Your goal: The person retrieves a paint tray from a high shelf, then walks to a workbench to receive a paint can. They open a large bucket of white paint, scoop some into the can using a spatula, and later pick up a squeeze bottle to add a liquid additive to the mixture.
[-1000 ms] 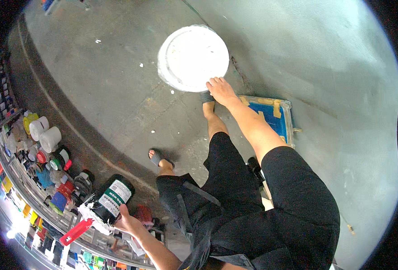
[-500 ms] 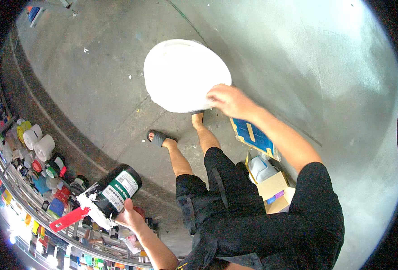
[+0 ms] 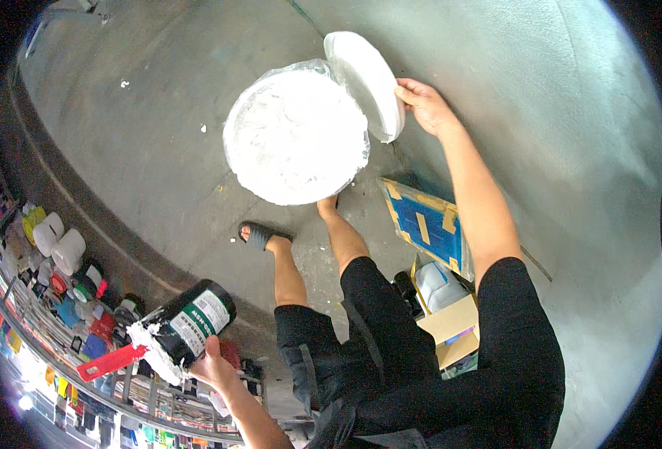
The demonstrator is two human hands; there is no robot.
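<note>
While hand-held — one lid (image 3: 366, 84), one jar (image 3: 189, 323), one bucket (image 3: 295, 138).

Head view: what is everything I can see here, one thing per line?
Bucket: one, white, full of white paste, on the floor, open.
Lid: one, white, tilted at the bucket's rim.
Jar: one, black with green label, smeared white.
Scraper: one, red, sticking out beside the jar.
Framed screen: one, blue, taped yellow, on the floor.
Shelf jars: many, mixed colours, left.
Cardboard box: one, brown.
Right hand: holds the lid.
Left hand: holds the jar.
</note>
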